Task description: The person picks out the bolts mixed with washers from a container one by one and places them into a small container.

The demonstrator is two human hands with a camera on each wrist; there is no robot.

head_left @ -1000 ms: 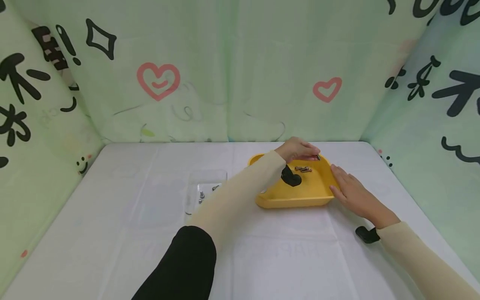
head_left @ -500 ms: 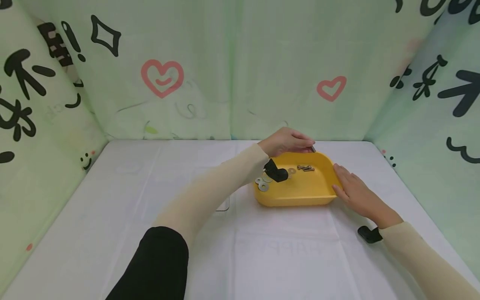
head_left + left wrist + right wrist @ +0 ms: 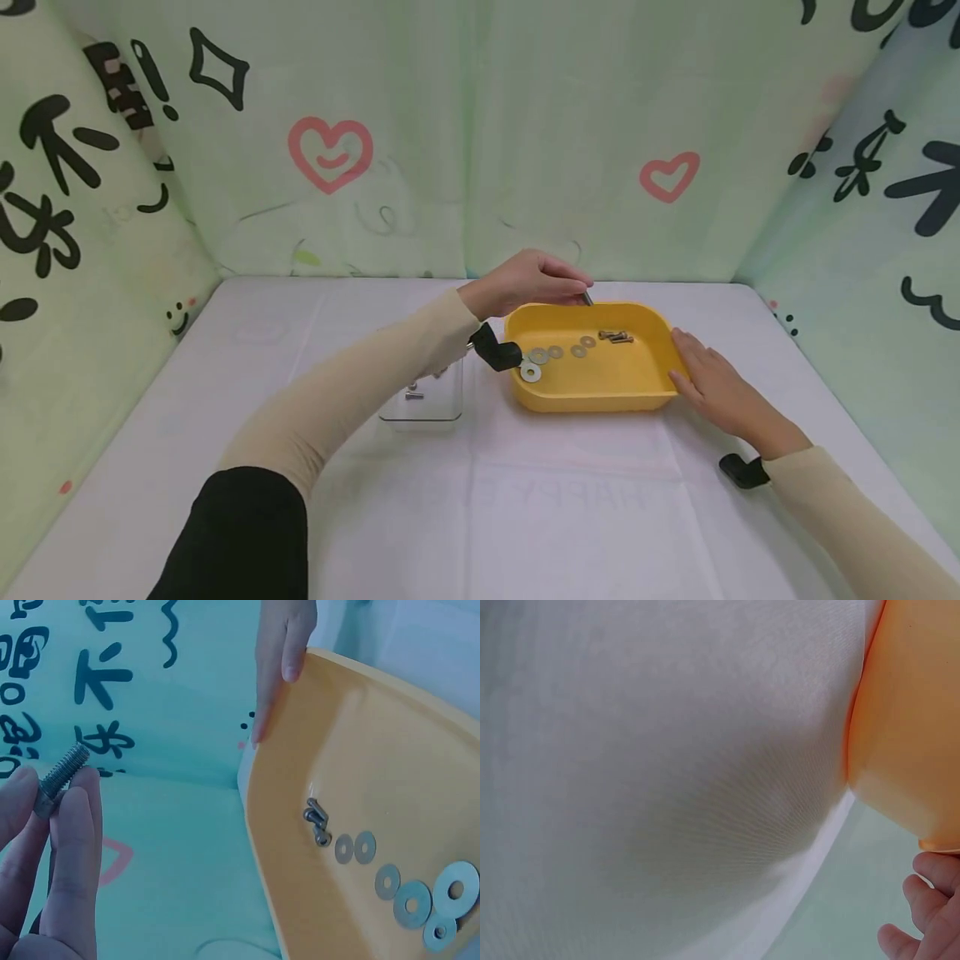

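Moved leftward since the earlier frame: left hand (image 3: 525, 283), now above rear left rim of yellow tray (image 3: 600, 400), bolt (image 3: 60, 780) pinched between thumb and fingers (image 3: 75, 847), threaded end protruding past fingertips. Right hand (image 3: 712, 387): flat, fingers straight, pressed against right wall of tray, holding nothing. Below and right of left fingers, inside tray: row of washers (image 3: 555, 354), small screws (image 3: 615, 337). Below left forearm, on counter (image 3: 525, 517): clear container (image 3: 423, 400) with small metal parts. Black wrist mounts at both wrists.
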